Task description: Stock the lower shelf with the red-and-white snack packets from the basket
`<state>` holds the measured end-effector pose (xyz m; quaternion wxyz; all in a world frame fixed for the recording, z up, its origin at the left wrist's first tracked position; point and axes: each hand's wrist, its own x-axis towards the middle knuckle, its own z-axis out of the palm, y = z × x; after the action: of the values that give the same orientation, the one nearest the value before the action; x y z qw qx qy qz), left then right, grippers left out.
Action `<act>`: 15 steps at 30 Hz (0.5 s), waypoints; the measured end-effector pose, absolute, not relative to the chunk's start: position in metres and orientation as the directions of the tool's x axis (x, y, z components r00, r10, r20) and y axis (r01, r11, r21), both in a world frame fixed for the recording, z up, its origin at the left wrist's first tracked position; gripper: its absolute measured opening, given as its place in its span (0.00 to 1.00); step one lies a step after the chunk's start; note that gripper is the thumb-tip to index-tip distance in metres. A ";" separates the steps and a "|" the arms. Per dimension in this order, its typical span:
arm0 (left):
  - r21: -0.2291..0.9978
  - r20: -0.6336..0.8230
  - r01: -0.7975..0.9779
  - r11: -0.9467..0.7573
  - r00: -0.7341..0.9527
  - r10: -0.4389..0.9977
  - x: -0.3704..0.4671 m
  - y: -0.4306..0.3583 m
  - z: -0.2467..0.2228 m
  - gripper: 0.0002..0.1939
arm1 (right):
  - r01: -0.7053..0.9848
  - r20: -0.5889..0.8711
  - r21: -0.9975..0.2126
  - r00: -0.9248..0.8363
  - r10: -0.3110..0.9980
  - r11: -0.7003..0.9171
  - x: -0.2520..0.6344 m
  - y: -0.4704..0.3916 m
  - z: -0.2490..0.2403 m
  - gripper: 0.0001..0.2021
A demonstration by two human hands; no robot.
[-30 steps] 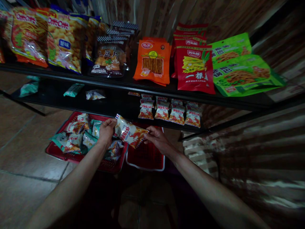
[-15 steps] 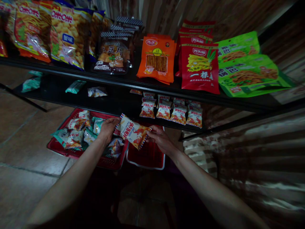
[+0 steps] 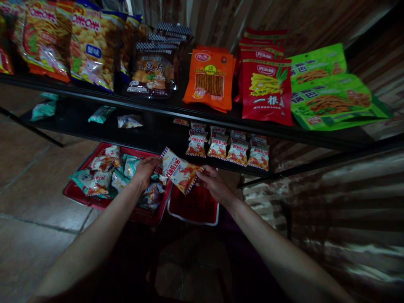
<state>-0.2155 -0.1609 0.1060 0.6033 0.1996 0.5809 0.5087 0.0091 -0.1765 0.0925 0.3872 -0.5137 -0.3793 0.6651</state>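
Shelf point(image 3: 160, 135): lower front edge could catch a low pass; open room lies mid-tier. Left basket point(image 3: 139, 216): loaded. Right basket point(image 3: 205, 212): open room inside its rim. Left hand point(image 3: 145, 172), right hand point(image 3: 215, 184): pinching 1 packet point(image 3: 179, 170) at opposite ends, over the right basket's left side. A slack pinch could drop it.

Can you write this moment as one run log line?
snack packet: tilted | right hand: pinching its right end | left hand: at its left end | left basket: holds packets | lower shelf: similar packets
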 end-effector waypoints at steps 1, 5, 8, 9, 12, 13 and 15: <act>0.838 -0.489 -0.381 0.391 -0.205 0.848 -0.215 -0.161 0.104 0.06 | -0.118 -0.372 -0.912 -0.163 0.914 -0.392 0.008 -0.177 0.092 0.17; 0.858 -0.485 -0.338 0.388 -0.278 0.829 -0.214 -0.163 0.098 0.07 | -0.088 -0.255 -0.960 -0.115 0.960 -0.265 0.004 -0.175 0.090 0.17; 0.852 -0.508 -0.320 0.415 -0.311 0.803 -0.211 -0.169 0.098 0.08 | 0.024 -0.128 -0.992 -0.067 0.990 -0.126 0.004 -0.174 0.087 0.14; 0.838 -0.519 -0.348 0.419 -0.276 0.809 -0.209 -0.171 0.099 0.08 | 0.103 -0.066 -0.993 -0.061 0.996 -0.060 0.004 -0.173 0.087 0.13; 0.727 -0.566 -0.505 0.464 -0.060 0.822 -0.202 -0.177 0.105 0.09 | 0.401 0.169 -0.893 -0.120 0.978 0.204 0.005 -0.176 0.091 0.07; 0.677 -0.579 -0.548 0.490 0.014 0.815 -0.200 -0.178 0.107 0.10 | 0.481 0.246 -0.824 -0.174 0.954 0.300 0.005 -0.177 0.093 0.05; 0.609 -0.586 -0.596 0.524 0.108 0.803 -0.195 -0.180 0.109 0.10 | 0.561 0.365 -0.676 -0.308 0.879 0.478 0.003 -0.182 0.098 0.05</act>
<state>-0.1952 -0.1801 0.1093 0.7360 0.1104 0.4691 0.4754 0.0030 -0.1821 0.0980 0.3641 -0.4621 -0.7787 0.2181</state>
